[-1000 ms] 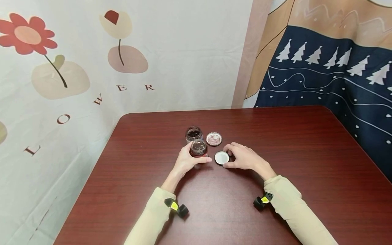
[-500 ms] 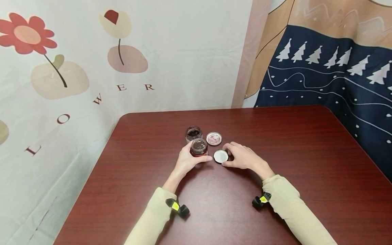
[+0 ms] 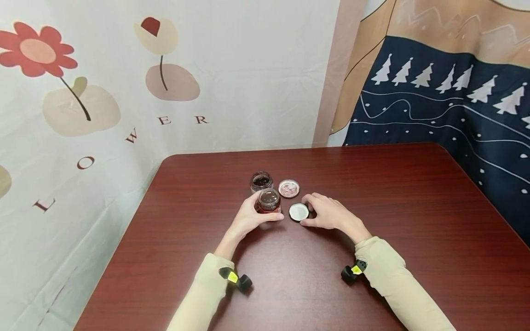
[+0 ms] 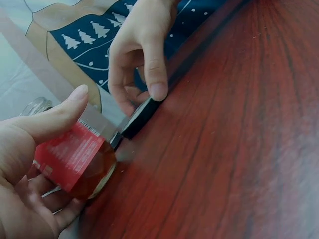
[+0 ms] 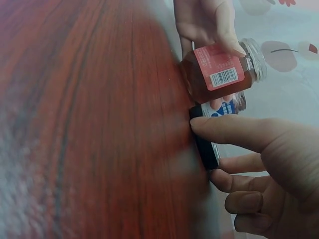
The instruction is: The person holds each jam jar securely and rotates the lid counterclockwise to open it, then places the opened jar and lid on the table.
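My left hand [image 3: 250, 218] holds an uncapped glass jar [image 5: 219, 74] with a red barcode label and amber-brown contents. Its fingers go round the far side, and the thumb lies along the near side. To the right, my right hand [image 3: 331, 214] pinches a black-rimmed lid [image 3: 298, 212] between thumb and fingers, white inside facing up, low on the tabletop. A small gap separates lid and jar. Just behind the held jar stands a second uncapped jar [image 3: 261, 180] with dark contents; its blue and white label [image 5: 225, 108] shows in the right wrist view.
Another upturned lid [image 3: 289, 188], smeared pinkish inside, lies right of the back jar. Everything rests on a dark red wooden table [image 3: 414, 207]. Printed cloths [image 3: 256, 73] hang behind its far edge. Each sleeve carries a black wrist camera [image 3: 244, 282].
The black-rimmed lid has shifted slightly left with my right hand. My left wrist has moved a little left and its thumb tip has drawn back slightly; the jar stays in place.
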Tool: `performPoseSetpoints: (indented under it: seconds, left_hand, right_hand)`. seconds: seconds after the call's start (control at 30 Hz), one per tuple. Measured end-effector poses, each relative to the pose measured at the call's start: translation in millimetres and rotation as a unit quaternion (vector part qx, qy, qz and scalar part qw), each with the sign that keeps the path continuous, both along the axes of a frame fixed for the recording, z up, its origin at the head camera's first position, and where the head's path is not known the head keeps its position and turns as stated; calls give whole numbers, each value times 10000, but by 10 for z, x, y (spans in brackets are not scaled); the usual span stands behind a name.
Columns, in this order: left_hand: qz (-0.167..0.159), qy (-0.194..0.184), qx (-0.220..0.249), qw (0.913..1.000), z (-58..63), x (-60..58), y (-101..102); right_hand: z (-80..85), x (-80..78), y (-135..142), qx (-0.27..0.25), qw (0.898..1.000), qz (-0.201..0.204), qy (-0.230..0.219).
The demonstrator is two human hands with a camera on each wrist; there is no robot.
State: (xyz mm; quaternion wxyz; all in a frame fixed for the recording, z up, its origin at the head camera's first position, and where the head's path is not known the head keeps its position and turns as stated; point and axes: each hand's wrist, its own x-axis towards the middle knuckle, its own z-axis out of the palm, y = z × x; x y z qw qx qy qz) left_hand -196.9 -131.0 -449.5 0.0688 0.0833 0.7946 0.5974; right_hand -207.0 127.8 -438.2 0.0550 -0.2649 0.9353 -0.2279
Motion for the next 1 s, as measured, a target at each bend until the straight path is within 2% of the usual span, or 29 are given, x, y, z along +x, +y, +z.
performPoseSetpoints:
  seconds: [0.27, 0.4, 0.47, 0.63, 0.67, 1.0]
  left_hand:
    - [-526, -72, 209, 9984, 30, -38, -97]
    - [-567, 57, -134, 9983, 44, -55, -128]
    - [-554, 169, -373, 9976, 103, -38, -132]
    - [-507, 415, -927, 9935, 142, -52, -189]
    - [-503, 448, -1009, 9926, 104, -79, -213]
    - [-615, 557, -1301, 9880, 191, -66, -302]
  right_hand:
    - [6, -5, 9, -20, 10000, -8, -23]
    - [19, 0, 17, -25, 10000, 7, -56]
    - [28, 4, 22, -33, 10000, 9, -69]
    - [70, 19, 38, -33, 9999, 27, -108]
    - [81, 22, 42, -36, 9999, 27, -119]
    - [119, 17, 102, -114, 9998, 46, -166]
